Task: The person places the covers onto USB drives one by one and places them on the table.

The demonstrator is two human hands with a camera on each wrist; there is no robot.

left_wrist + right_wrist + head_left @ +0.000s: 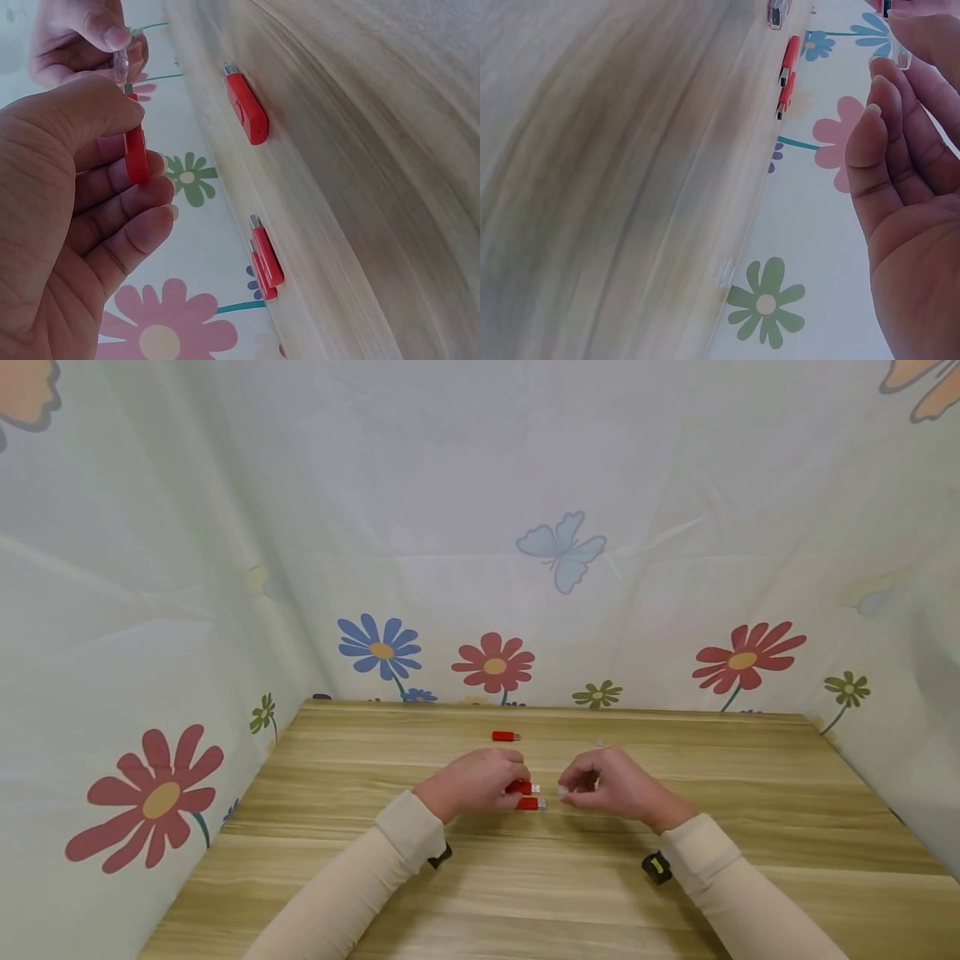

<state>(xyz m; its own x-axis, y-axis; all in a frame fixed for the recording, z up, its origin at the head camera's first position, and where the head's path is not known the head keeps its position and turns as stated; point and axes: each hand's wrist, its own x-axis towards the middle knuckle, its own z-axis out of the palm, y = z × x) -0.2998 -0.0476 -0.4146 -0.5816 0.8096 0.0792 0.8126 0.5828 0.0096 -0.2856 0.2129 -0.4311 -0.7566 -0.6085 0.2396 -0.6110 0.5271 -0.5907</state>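
My left hand [483, 783] pinches a red USB stick [136, 154] between thumb and fingers, its metal plug pointing at my right hand [611, 783]. With thumb and fingertips the right hand holds a small clear plastic cap [121, 66]. In the left wrist view, cap and plug are close together; whether they touch I cannot tell. Another red USB stick [246, 109] lies on the table near my left hand, plug end toward the right. Farther back lie red USB sticks [267, 259] side by side; the head view shows them as one red shape [504, 737].
A second clear piece [600, 742] lies at the back of the wooden table [360, 760], behind my right hand. Flower-patterned sheeting [480, 568] stands along the table's back and sides. Dark bands [657, 867] are on both wrists.
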